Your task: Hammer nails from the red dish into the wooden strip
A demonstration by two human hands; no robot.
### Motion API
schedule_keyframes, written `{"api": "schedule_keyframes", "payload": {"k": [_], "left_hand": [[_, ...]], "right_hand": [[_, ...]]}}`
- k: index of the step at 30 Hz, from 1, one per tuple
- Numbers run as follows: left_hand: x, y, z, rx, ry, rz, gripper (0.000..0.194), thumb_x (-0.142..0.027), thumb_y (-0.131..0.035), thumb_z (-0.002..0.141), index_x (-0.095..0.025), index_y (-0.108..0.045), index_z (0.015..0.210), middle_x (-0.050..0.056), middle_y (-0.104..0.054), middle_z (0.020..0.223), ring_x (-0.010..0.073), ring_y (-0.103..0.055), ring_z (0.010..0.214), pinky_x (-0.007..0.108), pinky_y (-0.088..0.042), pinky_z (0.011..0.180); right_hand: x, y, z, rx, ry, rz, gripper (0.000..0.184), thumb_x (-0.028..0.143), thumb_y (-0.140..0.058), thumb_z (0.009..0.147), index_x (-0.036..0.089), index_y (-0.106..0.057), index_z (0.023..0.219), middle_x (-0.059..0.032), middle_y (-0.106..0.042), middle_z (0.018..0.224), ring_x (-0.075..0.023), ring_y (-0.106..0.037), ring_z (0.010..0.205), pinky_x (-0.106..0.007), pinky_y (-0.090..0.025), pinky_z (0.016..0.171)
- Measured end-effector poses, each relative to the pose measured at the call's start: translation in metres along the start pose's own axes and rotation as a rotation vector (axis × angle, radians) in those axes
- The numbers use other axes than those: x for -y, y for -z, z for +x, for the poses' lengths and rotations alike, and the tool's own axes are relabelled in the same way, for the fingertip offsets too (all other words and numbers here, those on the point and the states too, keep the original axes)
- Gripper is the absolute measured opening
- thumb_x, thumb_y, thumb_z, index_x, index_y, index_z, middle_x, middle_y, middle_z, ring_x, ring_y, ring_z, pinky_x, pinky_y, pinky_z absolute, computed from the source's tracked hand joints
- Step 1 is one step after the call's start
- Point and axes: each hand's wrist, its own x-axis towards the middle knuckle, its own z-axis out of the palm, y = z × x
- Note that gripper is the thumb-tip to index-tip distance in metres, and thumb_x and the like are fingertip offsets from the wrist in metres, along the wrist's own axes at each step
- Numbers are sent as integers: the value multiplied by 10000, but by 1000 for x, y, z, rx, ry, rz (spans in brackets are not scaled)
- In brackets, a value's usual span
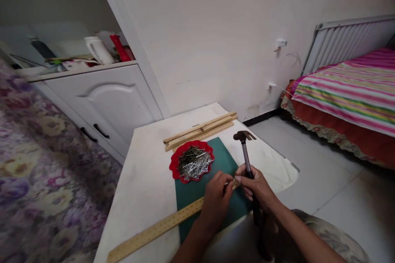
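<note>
My left hand [217, 193] is closed over a long wooden strip [157, 228] marked with rows of dark dots. Its thumb and fingers pinch a small, thin piece that looks like a nail [228, 182]. In my right hand [257, 187] is a claw hammer [246, 156], head upward and handle running down past the palm. The right thumb and fingertip meet the left fingertips at the strip's far end. A green mat [226, 158] lies under the strip. Beyond my left hand, a red scalloped dish [173, 166] holds many nails [196, 163], some dark, some silvery.
More wooden strips [200, 129] lie at the back of the white table [138, 181]. A white cabinet [114, 94] stands behind on the left, near a floral curtain [46, 189]. To the right is a bed [345, 90] with a striped cover.
</note>
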Motion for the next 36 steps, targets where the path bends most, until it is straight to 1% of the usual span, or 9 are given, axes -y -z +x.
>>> {"api": "schedule_keyframes", "payload": {"k": [3,7,12,15,18,21,24,29,36], "left_hand": [[4,-3,-2,-76,77,-139,119,-240,-534,811,-175,-615,755,2,-568,709,114,-524,645,221,-398,593],[13,-15,-5,-136,225,-480,143,-303,-592,767,-164,-620,771,-19,-567,626,104,-532,562,217,-430,554],[17,-25,-9,-148,295,-716,180,-318,-591,764,-149,-628,816,8,-621,642,138,-583,623,264,-484,633],[20,-22,-10,-192,256,-637,173,-322,-539,803,-158,-597,804,6,-607,686,137,-576,659,260,-471,652],[24,-16,-11,-223,201,-428,166,-304,-481,842,-168,-562,795,8,-585,742,138,-551,723,254,-440,692],[28,-14,-12,-168,146,-239,179,-283,-445,864,-174,-549,767,8,-559,746,139,-526,731,251,-412,689],[29,-18,-13,-117,113,-153,191,-263,-420,875,-178,-539,754,11,-554,762,142,-524,741,255,-400,695],[29,-23,-11,-85,123,-106,198,-269,-405,878,-185,-538,757,16,-564,766,152,-531,754,260,-401,691],[36,-19,-2,-90,115,-59,193,-251,-412,871,-182,-555,760,8,-571,743,143,-534,725,248,-397,675]], "right_hand": [[2,-1,-2,21,-27,27,231,277,-720,674,188,-526,761,84,-504,554,-1,-276,306,-115,-284,260],[-1,-2,-3,26,-40,55,240,288,-706,689,198,-492,749,43,-577,688,12,-242,328,-110,-264,270],[-7,-5,-2,-3,-42,30,260,324,-701,686,207,-470,714,67,-528,601,0,-209,330,-113,-243,269],[-7,-3,-3,-53,-27,-38,232,323,-697,695,205,-498,724,91,-472,508,-17,-237,315,-126,-256,271],[-6,6,-4,-141,16,-132,206,301,-707,695,193,-553,777,91,-461,475,-48,-345,332,-142,-300,293],[-5,20,-5,-221,50,-209,237,270,-743,654,181,-591,813,17,-606,665,-94,-529,493,-161,-399,374],[-7,29,-9,-234,16,-250,243,285,-740,647,175,-611,822,-32,-667,761,-156,-626,635,-200,-466,456],[-16,23,-13,-203,-50,-274,218,266,-727,623,174,-612,784,-28,-667,742,-191,-670,643,-229,-488,475],[-24,12,-10,-150,-42,-306,178,264,-698,650,181,-596,771,-6,-621,718,-184,-666,647,-228,-504,485]]}}
